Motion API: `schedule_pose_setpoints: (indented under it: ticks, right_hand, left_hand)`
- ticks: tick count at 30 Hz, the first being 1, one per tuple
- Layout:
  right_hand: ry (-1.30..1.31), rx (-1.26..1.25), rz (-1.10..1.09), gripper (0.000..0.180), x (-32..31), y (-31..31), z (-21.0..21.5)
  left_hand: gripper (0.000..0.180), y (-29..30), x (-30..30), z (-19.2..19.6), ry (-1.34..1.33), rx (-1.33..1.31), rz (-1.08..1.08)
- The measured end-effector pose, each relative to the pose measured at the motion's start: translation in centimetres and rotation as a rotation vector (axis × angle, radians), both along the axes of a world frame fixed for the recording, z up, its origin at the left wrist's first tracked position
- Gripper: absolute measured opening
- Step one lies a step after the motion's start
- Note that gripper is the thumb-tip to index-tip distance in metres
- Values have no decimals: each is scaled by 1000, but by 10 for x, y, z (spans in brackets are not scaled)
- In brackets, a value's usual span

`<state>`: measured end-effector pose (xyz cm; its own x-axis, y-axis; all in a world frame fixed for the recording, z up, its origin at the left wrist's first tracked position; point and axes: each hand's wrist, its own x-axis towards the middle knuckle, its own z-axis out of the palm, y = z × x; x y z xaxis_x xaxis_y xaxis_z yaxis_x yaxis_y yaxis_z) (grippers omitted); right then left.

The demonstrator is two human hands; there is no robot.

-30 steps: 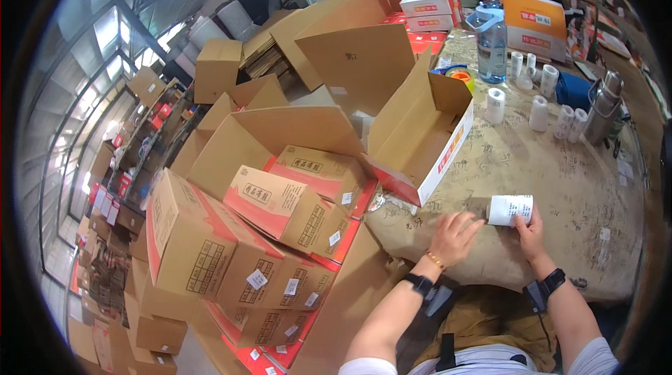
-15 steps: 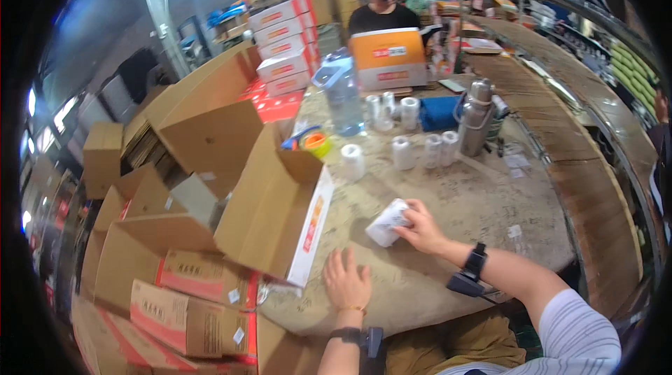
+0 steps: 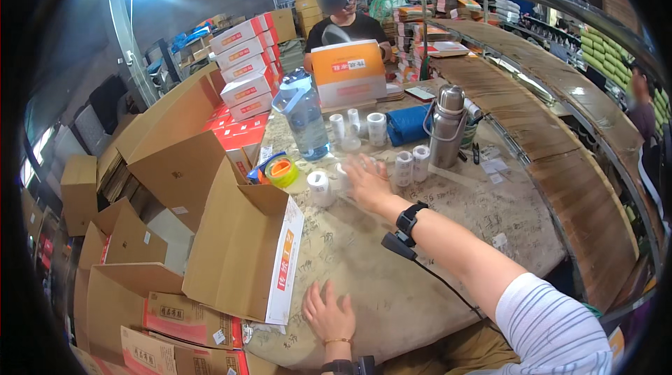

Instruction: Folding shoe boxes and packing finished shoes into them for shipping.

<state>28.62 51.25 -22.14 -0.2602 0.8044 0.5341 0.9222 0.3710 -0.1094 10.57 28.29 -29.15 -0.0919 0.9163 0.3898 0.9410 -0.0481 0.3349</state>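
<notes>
- Worktable [image 3: 434,256]: broad, tan, scribbled surface, in front of the body.
- Cardboard carton [image 3: 231,245]: open-topped, brown inside, white outer wall; at the table's left edge.
- Water jug [image 3: 308,123]: clear, blue-handled, beyond the carton.
- Steel vacuum flask [image 3: 446,130]: upright, with carrying handle; right of the rolls.
- Blue pouch [image 3: 408,124]: just left of the flask.
- Left hand [image 3: 330,312]: palm down on the near tabletop, fingers spread, nothing held; well apart from the rolls.
- Right hand [image 3: 367,180]: stretched forward, palm down, fingers extended over a white roll — whether it grips cannot be told.
- Tape roll [image 3: 283,178]: yellow-green with orange core, left of the white rolls.
- White roll [image 3: 342,168]: at the right hand's left-hand fingers, far ahead of the left hand; the right is clearly nearer. Pale, mostly covered; long axis unclear.
- Neighbouring white roll [image 3: 320,188]: just left of it — cylindrical, on end, hollow core showing.
- Pair of printed rolls [image 3: 404,168]: upright, right of the right hand.
</notes>
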Motion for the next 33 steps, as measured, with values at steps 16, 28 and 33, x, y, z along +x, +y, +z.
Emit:
schedule_pose_setpoints:
  ticks: [16, 28, 33]
  right_hand:
    - [785, -122, 83, 16, 93, -76, -35]
    - [1445, -417, 323, 18, 33, -278, -28]
    - [1414, -535, 500, 18, 15, -321, -21]
  left_hand:
    - [47, -6, -3, -5, -11, 33, -9]
    - [50, -58, 46, -8, -1225, -23, -330]
    - [40, -104, 89, 38, -1737, -66, -408]
